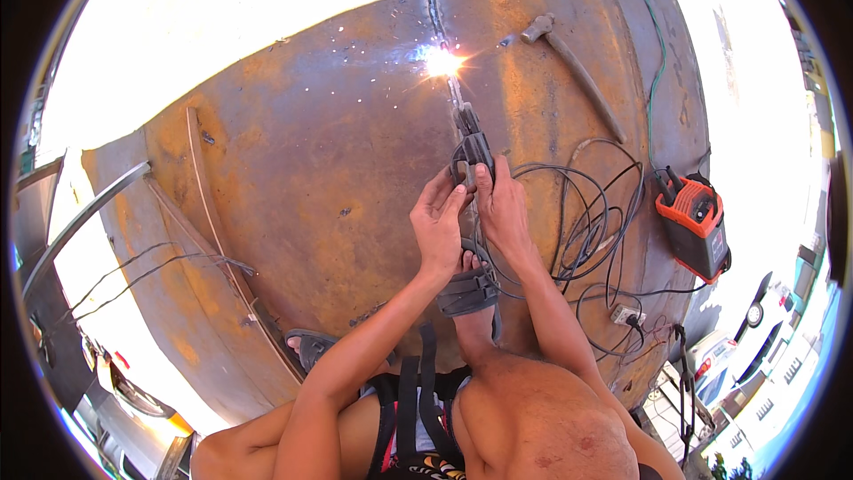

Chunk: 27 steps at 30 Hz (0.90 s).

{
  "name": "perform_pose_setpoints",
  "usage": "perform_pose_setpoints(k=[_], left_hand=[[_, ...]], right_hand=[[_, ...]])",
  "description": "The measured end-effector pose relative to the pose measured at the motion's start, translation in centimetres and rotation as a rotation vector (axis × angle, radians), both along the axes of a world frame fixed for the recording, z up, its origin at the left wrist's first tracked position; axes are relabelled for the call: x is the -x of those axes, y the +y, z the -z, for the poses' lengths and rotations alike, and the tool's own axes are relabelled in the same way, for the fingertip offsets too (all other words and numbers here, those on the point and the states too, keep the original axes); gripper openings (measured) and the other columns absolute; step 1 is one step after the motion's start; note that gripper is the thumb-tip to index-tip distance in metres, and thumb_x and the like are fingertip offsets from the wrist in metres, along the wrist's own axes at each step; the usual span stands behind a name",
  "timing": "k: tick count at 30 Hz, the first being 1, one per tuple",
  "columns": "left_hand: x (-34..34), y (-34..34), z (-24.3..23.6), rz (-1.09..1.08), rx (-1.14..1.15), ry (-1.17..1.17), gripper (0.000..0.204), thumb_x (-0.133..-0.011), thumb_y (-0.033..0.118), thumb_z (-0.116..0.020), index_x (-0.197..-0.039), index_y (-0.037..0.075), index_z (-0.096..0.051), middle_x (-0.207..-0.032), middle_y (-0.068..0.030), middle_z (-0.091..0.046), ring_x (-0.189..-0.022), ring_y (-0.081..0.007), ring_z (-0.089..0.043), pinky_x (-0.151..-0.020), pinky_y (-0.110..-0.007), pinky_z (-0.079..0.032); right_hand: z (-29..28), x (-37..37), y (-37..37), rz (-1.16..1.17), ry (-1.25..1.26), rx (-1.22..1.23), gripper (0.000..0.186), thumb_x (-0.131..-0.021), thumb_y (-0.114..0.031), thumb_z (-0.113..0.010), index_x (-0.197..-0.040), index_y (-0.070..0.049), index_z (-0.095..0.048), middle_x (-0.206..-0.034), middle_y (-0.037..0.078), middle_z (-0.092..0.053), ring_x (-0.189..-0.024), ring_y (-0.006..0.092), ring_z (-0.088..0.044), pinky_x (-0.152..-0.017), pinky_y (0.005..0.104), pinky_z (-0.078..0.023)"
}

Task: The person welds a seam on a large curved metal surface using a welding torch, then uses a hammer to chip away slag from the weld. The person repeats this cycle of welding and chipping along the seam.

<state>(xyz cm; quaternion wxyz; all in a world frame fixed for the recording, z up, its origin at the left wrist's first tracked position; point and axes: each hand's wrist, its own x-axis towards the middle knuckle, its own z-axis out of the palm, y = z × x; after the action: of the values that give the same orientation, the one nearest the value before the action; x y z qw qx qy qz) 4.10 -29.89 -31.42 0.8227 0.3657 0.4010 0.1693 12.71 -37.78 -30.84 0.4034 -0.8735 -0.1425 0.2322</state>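
Observation:
Both of my hands grip a black welding electrode holder [475,144] in front of me. My left hand [439,220] closes on it from the left, its thumb near the lever. My right hand [505,213] wraps the handle from the right, thumb on top. From the jaws a thin electrode [456,92] points away from me. At its far end a bright arc [442,61] glares and throws sparks, hiding the contact point. The arc sits on a straight seam [433,11] that runs across the rusty steel plate [338,169].
A hammer [577,71] lies on the plate to the right. Coiled black cable [591,222] spreads beside my right arm. An orange and black welding machine [697,229] stands further right, near a socket box [627,316]. Metal strips [209,196] lie on the left. My sandalled foot [469,289] is below my hands.

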Motion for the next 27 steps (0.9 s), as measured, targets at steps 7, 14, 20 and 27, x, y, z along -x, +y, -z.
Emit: perform_pose_setpoints(k=[7,14,20,27], left_hand=[[0.09,-0.09,0.07,0.0,0.004,0.006,0.037,-0.102,0.0,-0.06,-0.137,-0.01,-0.056,-0.131,-0.0193,-0.065,-0.113,-0.0242,-0.069,-0.099,-0.035,-0.057],[0.17,-0.15,0.26,0.006,0.0,0.011,0.038,-0.102,0.0,-0.061,-0.138,-0.01,-0.056,-0.131,-0.0195,-0.065,-0.113,-0.0245,-0.069,-0.099,-0.035,-0.057],[0.19,-0.21,0.28,-0.003,0.002,0.007,0.038,-0.102,0.001,-0.061,-0.138,-0.01,-0.055,-0.131,-0.0194,-0.065,-0.113,-0.024,-0.069,-0.099,-0.035,-0.057],[0.15,-0.2,-0.11,-0.001,0.009,0.017,0.038,-0.102,0.001,-0.061,-0.138,-0.01,-0.055,-0.132,-0.0193,-0.065,-0.115,-0.0232,-0.068,-0.1,-0.035,-0.056]], right_hand=[[0.04,0.02,-0.08,0.001,0.007,-0.014,0.034,-0.109,-0.032,-0.049,-0.115,0.0,-0.053,-0.077,0.03,-0.066,-0.079,0.0532,-0.065,-0.065,0.0583,-0.047],[0.24,0.02,-0.14,-0.003,0.008,0.003,0.034,-0.109,-0.033,-0.049,-0.113,0.001,-0.052,-0.076,0.031,-0.064,-0.079,0.0541,-0.064,-0.065,0.0591,-0.047],[0.23,0.05,-0.2,-0.002,0.016,0.002,0.035,-0.109,-0.034,-0.049,-0.113,0.001,-0.052,-0.076,0.032,-0.064,-0.079,0.0545,-0.064,-0.065,0.0592,-0.046],[0.13,0.11,-0.18,-0.003,0.005,0.019,0.035,-0.109,-0.034,-0.049,-0.114,0.001,-0.053,-0.077,0.032,-0.065,-0.08,0.0547,-0.064,-0.065,0.0592,-0.046]])
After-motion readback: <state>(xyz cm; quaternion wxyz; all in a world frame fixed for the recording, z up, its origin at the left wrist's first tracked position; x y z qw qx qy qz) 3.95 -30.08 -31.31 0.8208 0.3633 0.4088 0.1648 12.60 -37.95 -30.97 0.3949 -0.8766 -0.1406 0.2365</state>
